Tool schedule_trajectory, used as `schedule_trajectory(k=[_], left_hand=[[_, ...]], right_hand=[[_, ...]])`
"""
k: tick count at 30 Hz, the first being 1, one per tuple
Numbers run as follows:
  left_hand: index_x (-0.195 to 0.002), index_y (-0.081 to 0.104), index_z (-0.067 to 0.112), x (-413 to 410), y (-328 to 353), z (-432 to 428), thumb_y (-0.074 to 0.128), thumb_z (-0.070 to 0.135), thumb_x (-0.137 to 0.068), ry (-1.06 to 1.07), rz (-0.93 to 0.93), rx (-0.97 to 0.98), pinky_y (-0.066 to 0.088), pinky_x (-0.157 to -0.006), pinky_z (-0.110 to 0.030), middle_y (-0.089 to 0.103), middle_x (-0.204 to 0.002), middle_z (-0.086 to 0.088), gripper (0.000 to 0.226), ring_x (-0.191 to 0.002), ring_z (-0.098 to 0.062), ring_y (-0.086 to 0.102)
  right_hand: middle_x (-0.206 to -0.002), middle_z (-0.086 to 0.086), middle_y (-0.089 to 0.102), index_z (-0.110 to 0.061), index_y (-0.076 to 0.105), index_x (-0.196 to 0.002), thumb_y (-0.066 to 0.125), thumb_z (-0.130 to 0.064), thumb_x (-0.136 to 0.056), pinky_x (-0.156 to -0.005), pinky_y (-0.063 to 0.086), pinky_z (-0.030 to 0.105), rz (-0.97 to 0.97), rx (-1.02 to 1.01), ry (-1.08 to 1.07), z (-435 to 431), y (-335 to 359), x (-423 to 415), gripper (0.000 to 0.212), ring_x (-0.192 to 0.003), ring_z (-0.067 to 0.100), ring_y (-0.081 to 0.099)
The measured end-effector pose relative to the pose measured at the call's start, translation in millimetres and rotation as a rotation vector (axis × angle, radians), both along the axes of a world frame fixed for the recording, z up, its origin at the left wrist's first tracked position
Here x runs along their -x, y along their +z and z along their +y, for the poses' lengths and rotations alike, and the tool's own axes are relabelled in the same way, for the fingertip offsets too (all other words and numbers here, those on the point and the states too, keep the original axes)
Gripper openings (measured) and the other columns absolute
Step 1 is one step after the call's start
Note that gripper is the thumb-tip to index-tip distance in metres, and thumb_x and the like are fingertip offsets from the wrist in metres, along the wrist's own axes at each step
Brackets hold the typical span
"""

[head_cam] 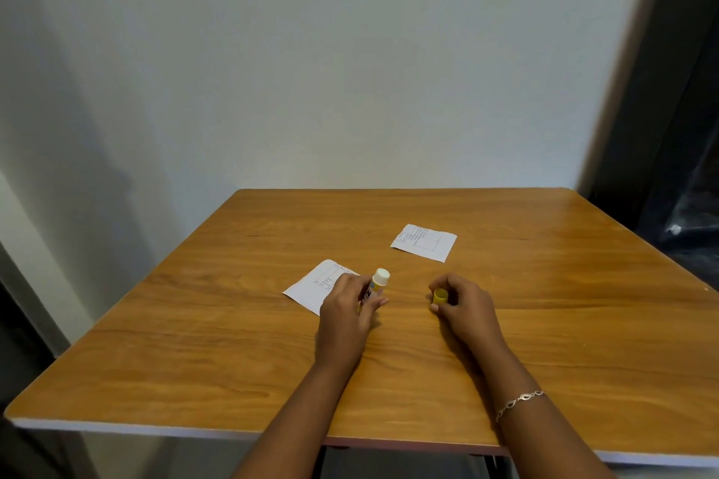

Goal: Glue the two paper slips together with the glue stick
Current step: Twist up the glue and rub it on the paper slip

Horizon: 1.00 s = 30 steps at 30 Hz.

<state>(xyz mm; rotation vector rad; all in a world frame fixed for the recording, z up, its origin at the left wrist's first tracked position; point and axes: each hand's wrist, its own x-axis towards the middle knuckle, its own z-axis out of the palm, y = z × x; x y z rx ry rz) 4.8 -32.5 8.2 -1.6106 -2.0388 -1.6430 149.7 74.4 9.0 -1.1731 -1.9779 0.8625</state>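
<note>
The left hand (348, 303) is wrapped around the body of the glue stick (376, 283), holding it tilted so that its white tip pokes up and out past the knuckles toward the right hand. The right hand (463, 307) pinches the small yellow cap (440, 296) between thumb and fingers, a short gap away from the stick, so the glue stands uncapped. Both hands hover low over the wooden surface (233, 342), the wrists close to it. One paper slip (315, 286) lies flat just beyond and partly under the left hand, its printed boxes showing at the far end. The other paper slip (424, 242) lies flat farther out, beyond the right hand and well apart from the first. A thin silver bracelet (519, 402) circles the right wrist. Behind the surface rises a plain pale wall (350, 51).
</note>
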Motion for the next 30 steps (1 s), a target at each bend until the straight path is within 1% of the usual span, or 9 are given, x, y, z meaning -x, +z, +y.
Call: schedule_trajectory(k=[4, 6, 8, 13, 19, 24, 26, 28, 30], left_hand=[[-0.08, 0.059, 0.019, 1.3, 0.3, 0.3, 0.069, 0.03, -0.071, 0.043, -0.055, -0.045, 0.043, -0.064, -0.022, 0.057, -0.075, 0.01, 0.017, -0.072, -0.006, 0.053], [-0.078, 0.055, 0.024, 1.4, 1.4, -0.1, 0.074, 0.028, -0.07, 0.055, -0.124, -0.063, 0.045, -0.065, -0.024, 0.058, -0.074, 0.01, 0.021, -0.071, -0.006, 0.054], [-0.078, 0.057, 0.017, 2.1, 1.4, 0.2, 0.078, 0.022, -0.069, 0.053, -0.182, -0.071, 0.047, -0.066, -0.029, 0.062, -0.075, 0.003, 0.024, -0.07, -0.01, 0.057], [-0.076, 0.054, 0.009, 2.6, 2.3, -1.7, 0.079, 0.019, -0.068, 0.064, -0.25, -0.088, 0.05, -0.066, -0.038, 0.062, -0.076, -0.006, 0.027, -0.072, -0.02, 0.058], [-0.07, 0.052, 0.016, -2.0, 2.5, 0.0, 0.08, 0.012, -0.066, -0.007, -0.391, -0.076, 0.051, -0.069, -0.045, 0.062, -0.073, -0.006, 0.029, -0.072, -0.024, 0.059], [-0.068, 0.057, 0.019, -2.7, 5.8, -0.9, 0.074, 0.005, -0.072, -0.076, -0.476, -0.05, 0.053, -0.071, -0.046, 0.064, -0.073, -0.009, 0.023, -0.073, -0.027, 0.061], [-0.074, 0.062, 0.021, -2.3, 8.4, -2.5, 0.068, 0.004, -0.078, -0.142, -0.539, -0.034, 0.054, -0.07, -0.041, 0.065, -0.075, -0.003, 0.019, -0.074, -0.016, 0.062], [-0.081, 0.065, 0.021, -2.2, 9.2, -3.4, 0.065, 0.002, -0.08, -0.189, -0.575, -0.033, 0.053, -0.069, -0.025, 0.067, -0.079, 0.0, 0.018, -0.074, -0.005, 0.063], [-0.085, 0.065, 0.018, -2.2, 9.0, -3.4, 0.065, 0.002, -0.08, -0.192, -0.585, -0.047, 0.05, -0.067, -0.015, 0.068, -0.083, 0.0, 0.016, -0.076, -0.002, 0.063]], right_hand=[[-0.112, 0.007, 0.063, -0.011, 0.059, -0.111, 0.074, -0.004, -0.069, -0.09, 0.042, 0.032, 0.036, -0.09, 0.009, -2.2, -0.8, -1.1, 0.045, -0.102, 0.021, 0.057], [-0.107, 0.008, 0.064, -0.009, 0.06, -0.107, 0.072, -0.008, -0.072, -0.089, 0.036, 0.028, 0.098, -0.323, -0.031, -10.1, 4.2, 0.5, 0.037, -0.102, 0.022, 0.057], [-0.097, 0.007, 0.067, -0.009, 0.063, -0.1, 0.066, -0.015, -0.075, -0.085, 0.034, 0.02, 0.154, -0.463, 0.027, -23.2, 10.3, 7.3, 0.026, -0.094, 0.018, 0.059], [-0.09, -0.001, 0.062, -0.013, 0.061, -0.101, 0.072, -0.032, -0.072, -0.073, 0.039, 0.02, -0.081, -0.245, 0.367, -44.5, 9.9, 33.4, 0.036, -0.082, 0.008, 0.051], [-0.072, -0.002, 0.054, -0.016, 0.05, -0.077, 0.069, -0.025, -0.073, -0.058, 0.033, 0.027, -0.063, -0.216, 0.295, -43.5, 1.5, 47.9, 0.021, -0.067, 0.015, 0.048], [-0.078, 0.011, 0.063, -0.005, 0.058, -0.082, 0.065, -0.019, -0.077, -0.064, 0.04, 0.038, -0.026, -0.184, 0.332, -40.5, -1.6, 46.4, 0.016, -0.071, 0.023, 0.054], [-0.08, 0.011, 0.066, -0.005, 0.061, -0.085, 0.063, -0.017, -0.08, -0.065, 0.041, 0.036, 0.002, -0.156, 0.401, -38.6, -1.4, 43.8, 0.013, -0.071, 0.018, 0.054], [-0.078, 0.005, 0.065, -0.005, 0.064, -0.087, 0.061, -0.013, -0.082, -0.066, 0.043, 0.03, 0.073, -0.062, 0.477, -37.2, -0.8, 41.1, 0.01, -0.07, 0.011, 0.053], [-0.077, -0.002, 0.064, -0.008, 0.065, -0.09, 0.062, -0.011, -0.081, -0.066, 0.043, 0.024, 0.116, 0.0, 0.503, -36.4, 0.6, 40.0, 0.01, -0.069, 0.007, 0.053]])
